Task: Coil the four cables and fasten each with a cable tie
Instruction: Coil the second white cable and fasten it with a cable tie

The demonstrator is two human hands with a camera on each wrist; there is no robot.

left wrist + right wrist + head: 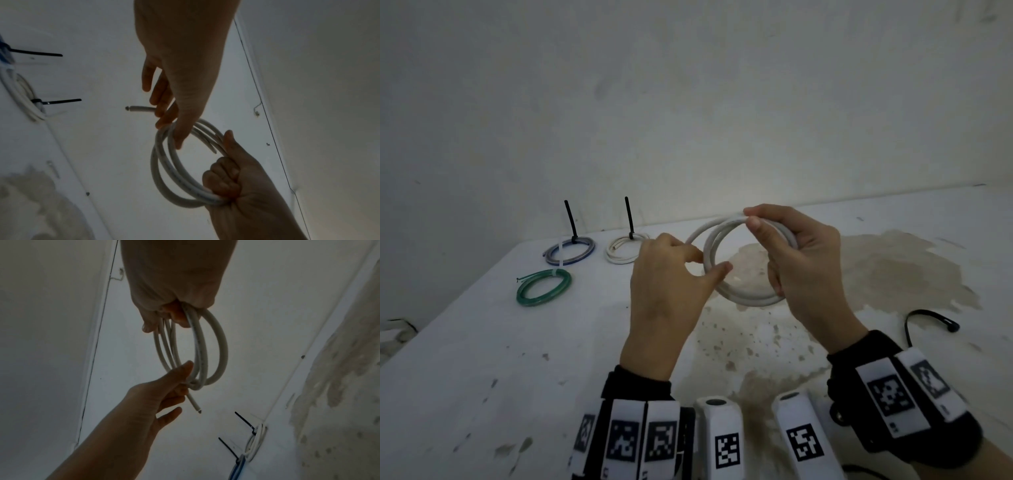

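There are four cables. Three lie coiled on the white table (482,342): a green coil (543,287), a blue coil (569,251) and a small white coil (625,249). Two of them, the blue and the small white one, each have a black cable tie sticking up (570,218) (629,216). The fourth, a big white cable (739,298), is held up above the table in a ring of about three loops. The right hand (804,270) has its fingers curled round the right side of the ring. The left hand (667,287) pinches the left side, and the cable's loose end (135,108) pokes out past its fingers. One more black cable tie (931,323) lies on the table at the right.
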